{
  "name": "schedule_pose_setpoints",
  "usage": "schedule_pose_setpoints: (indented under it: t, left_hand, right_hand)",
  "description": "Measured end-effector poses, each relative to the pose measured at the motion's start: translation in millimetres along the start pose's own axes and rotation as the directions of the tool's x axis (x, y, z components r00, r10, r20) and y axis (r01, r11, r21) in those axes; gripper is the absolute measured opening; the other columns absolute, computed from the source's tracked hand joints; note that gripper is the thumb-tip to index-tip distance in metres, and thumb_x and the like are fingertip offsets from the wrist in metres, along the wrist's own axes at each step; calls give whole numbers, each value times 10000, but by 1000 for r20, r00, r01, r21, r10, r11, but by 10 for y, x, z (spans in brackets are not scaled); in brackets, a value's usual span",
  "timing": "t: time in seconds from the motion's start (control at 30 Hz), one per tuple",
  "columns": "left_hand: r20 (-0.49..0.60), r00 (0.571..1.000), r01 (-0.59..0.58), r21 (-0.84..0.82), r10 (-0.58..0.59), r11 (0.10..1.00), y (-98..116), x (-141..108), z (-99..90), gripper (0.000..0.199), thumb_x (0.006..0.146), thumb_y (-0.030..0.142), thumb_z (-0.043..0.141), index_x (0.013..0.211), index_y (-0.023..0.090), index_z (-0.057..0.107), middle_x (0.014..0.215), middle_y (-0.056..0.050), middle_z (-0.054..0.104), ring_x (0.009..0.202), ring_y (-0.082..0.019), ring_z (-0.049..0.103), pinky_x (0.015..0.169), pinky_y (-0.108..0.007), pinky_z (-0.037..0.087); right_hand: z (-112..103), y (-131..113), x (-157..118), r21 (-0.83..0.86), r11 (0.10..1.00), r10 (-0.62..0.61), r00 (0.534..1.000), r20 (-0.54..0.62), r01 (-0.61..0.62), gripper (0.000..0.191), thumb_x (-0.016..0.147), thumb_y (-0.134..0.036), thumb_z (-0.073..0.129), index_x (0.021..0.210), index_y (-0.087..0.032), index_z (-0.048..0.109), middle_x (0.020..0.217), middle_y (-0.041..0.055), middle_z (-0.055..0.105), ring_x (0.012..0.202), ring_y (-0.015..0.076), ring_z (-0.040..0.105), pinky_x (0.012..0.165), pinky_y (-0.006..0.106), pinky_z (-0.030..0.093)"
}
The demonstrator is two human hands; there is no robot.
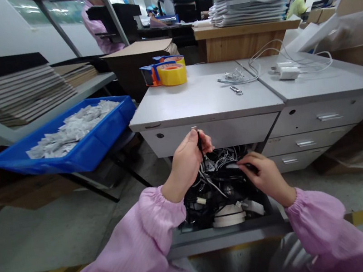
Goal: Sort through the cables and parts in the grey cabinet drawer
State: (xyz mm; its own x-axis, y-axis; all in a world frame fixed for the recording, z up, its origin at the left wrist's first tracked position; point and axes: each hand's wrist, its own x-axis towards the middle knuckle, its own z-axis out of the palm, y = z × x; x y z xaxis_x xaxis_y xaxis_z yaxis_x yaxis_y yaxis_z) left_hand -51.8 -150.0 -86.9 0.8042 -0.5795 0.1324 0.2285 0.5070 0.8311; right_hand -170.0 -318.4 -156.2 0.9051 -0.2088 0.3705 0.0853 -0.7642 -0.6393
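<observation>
My left hand (184, 165) is closed above an open drawer (225, 240), pinching a black USB cable (200, 144) whose metal plug end points up. The cable hangs down toward the drawer. Lower and to the right, my right hand (266, 176) reaches into the drawer with thumb and fingers pinched together. A pale, flat bit shows at its fingertips; I cannot make out what it is. Inside the drawer lie tangled black and white cables (228, 158), a round white object (228, 216) and a white block (253, 207) near the front.
On the white cabinet top (196, 101) stand yellow tape rolls in dispensers (171, 74), with a key ring (237, 90) and a white charger (288, 72) with its cord. A blue tray (78, 159) of small clear bags is at left. Other people work farther back.
</observation>
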Motion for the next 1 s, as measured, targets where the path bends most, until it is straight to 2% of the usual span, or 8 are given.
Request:
schedule_pose_setpoints:
  t: [0.13, 0.33, 0.53, 0.73, 0.8, 0.87, 0.9, 1.0]
  left_hand:
    - [17, 999, -35, -32, 36, 999, 150, 25, 152, 319, 988, 297, 315, 774, 157, 505, 674, -7, 496, 602, -104, 496, 651, -232, 477]
    - [37, 992, -123, -22, 123, 992, 333, 16, 346, 350, 997, 295, 281, 757, 168, 502, 686, 0, 498, 604, -96, 508, 710, -246, 494]
    - [51, 984, -172, 49, 170, 984, 191, 85, 236, 301, 985, 310, 340, 792, 161, 517, 699, -14, 540, 601, -100, 528, 655, -237, 479]
    - [149, 959, -272, 268, 239, 924, 177, 117, 148, 276, 957, 398, 410, 815, 179, 499, 641, 18, 494, 469, -71, 369, 449, -195, 295]
    - [213, 947, -310, 412, 240, 857, 174, 111, 125, 297, 949, 441, 409, 824, 187, 499, 637, 20, 484, 491, -83, 370, 461, -203, 285]
    - [304, 926, -367, 581, 224, 726, 129, 115, 92, 316, 950, 458, 386, 826, 192, 501, 646, 18, 478, 545, -101, 412, 521, -214, 327]
    - [355, 913, -398, 667, 202, 630, 87, 122, 73, 317, 953, 455, 375, 834, 192, 506, 653, 18, 482, 572, -110, 435, 559, -223, 347]
    - [495, 868, -488, 833, 42, 262, -104, 151, 13, 275, 952, 416, 385, 885, 191, 528, 691, 9, 543, 618, -139, 502, 618, -255, 365]
  right_hand:
    - [190, -103, -15, -10, 1000, 18, 971, 237, -17, 181, 847, -302, 588, 958, -198, 686, 948, 55, 682, 873, 186, 634, 784, 306, 481]
    - [360, -67, -31, -121, 992, 63, 920, 386, -17, 213, 815, -215, 607, 1012, -203, 686, 1018, 53, 687, 970, 201, 628, 863, 309, 460]
    - [344, -62, -114, -307, 952, 112, 906, 409, 21, 267, 830, -172, 559, 1074, -197, 665, 1094, 69, 667, 954, 220, 645, 810, 311, 487]
    - [147, -67, -461, -311, 945, -1, 952, 306, 101, 321, 877, -198, 456, 1149, -208, 627, 1185, 85, 642, 929, 197, 664, 753, 288, 513]
    - [-54, 86, -442, -321, 947, 87, 982, 169, -29, 300, 862, -193, 455, 1096, -186, 642, 1102, 87, 678, 949, 205, 656, 806, 308, 500]
    - [-247, 303, -303, -330, 916, 250, 968, 30, -227, 277, 846, -191, 469, 1054, -166, 650, 1061, 93, 695, 986, 215, 642, 868, 326, 471]
    - [-311, 414, -204, -337, 888, 332, 943, 2, -312, 263, 841, -190, 476, 1032, -165, 655, 1055, 93, 699, 991, 217, 640, 870, 326, 463]
    - [-293, 668, 92, -354, 860, 408, 912, 43, -368, 174, 810, -229, 549, 911, -171, 678, 935, 93, 721, 906, 232, 662, 783, 315, 470]
